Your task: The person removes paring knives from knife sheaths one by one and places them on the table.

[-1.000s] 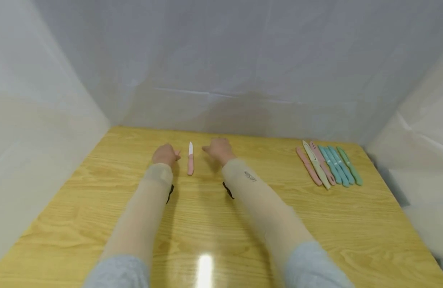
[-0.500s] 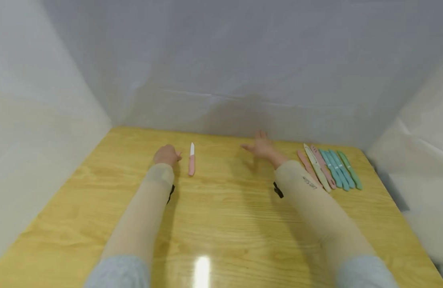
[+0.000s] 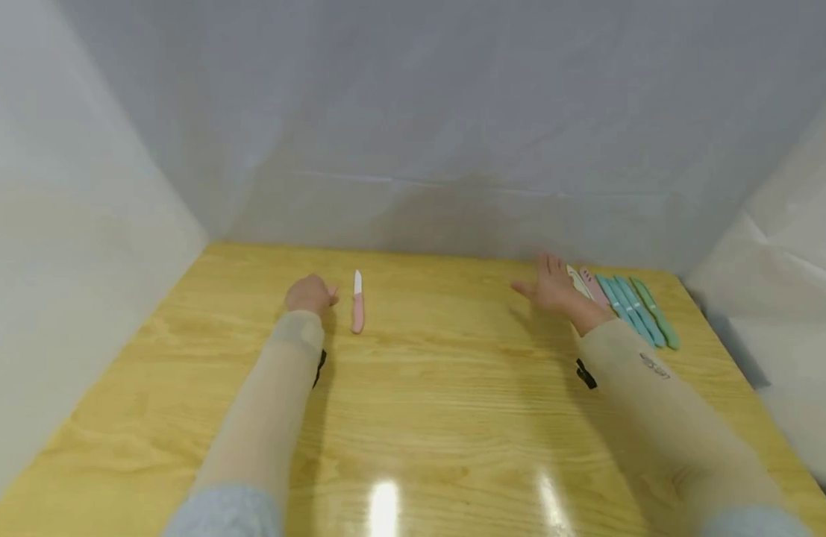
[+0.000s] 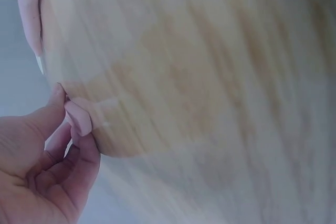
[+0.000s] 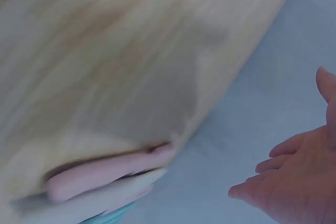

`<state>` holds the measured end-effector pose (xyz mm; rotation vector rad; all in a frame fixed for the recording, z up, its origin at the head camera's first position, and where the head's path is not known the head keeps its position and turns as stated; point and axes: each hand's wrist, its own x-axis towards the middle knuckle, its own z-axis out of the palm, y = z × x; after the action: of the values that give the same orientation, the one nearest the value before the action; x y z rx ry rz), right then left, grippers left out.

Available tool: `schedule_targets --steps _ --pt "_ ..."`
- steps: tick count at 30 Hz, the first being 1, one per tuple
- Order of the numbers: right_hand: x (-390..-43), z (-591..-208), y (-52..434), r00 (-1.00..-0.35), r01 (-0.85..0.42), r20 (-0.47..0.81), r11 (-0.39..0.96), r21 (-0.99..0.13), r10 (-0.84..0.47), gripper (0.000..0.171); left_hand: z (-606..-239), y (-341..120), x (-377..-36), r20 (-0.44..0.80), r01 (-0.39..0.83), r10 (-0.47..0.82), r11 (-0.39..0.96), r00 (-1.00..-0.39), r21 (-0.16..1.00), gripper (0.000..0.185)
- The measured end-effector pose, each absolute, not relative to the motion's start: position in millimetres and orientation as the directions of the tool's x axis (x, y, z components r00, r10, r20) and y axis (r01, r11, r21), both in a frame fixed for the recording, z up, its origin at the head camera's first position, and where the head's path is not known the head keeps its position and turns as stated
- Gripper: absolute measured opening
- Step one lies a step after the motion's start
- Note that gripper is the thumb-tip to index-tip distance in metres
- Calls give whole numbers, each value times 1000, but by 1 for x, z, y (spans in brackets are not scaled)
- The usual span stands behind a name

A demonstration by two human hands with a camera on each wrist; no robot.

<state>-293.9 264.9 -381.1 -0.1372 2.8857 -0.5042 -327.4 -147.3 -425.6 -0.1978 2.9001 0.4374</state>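
- The left hand [image 3: 310,293] rests on the wooden worktop [image 3: 426,403] with its fingers curled loosely inward; its grip holds nothing, and the left wrist view shows thumb and fingertips near one another with only air between them
- A pink-handled knife [image 3: 357,302] with a white blade lies flat on the worktop just beside the left hand, to its right, not touching it; the blade points away from the person
- The right hand [image 3: 554,287] is raised over the right part of the worktop, fingers spread and fairly straight, grip wide and holding nothing; the right wrist view shows the same splayed fingers [image 5: 273,165]
- A row of sheathed knives [image 3: 627,304] lies side by side near the far right corner, pink, cream and teal; the right hand is just beside the row's left end and hides part of it; whether it touches them I cannot tell
- No box, tray or other container is in view; pale sheeting [image 3: 413,119] walls the worktop on three sides
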Motion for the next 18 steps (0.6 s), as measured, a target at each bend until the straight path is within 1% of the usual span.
schedule_targets --steps 9,12,14,16,18 --pt "-276 -391 296 -949 -47 -273 928 -370 -157 92 -422 -161 -326 -194 -167 -117 949 -974 266 47" --pt "-269 -397 306 -953 -82 -248 939 -335 -172 90 -422 -161 -326 -195 -162 -109 947 -975 278 48" --pt "-266 -402 310 -957 -119 -216 941 -316 -193 85 -423 -160 -325 -193 -160 -109 949 -975 273 49" --pt "-265 -406 314 -958 -154 -185 940 -305 -218 82 -423 -160 -325 -198 -165 -114 950 -974 266 49" --pt "-263 -410 316 -958 -166 -170 932 -321 -229 80 -423 -160 -324 -198 -165 -114 951 -974 260 49"
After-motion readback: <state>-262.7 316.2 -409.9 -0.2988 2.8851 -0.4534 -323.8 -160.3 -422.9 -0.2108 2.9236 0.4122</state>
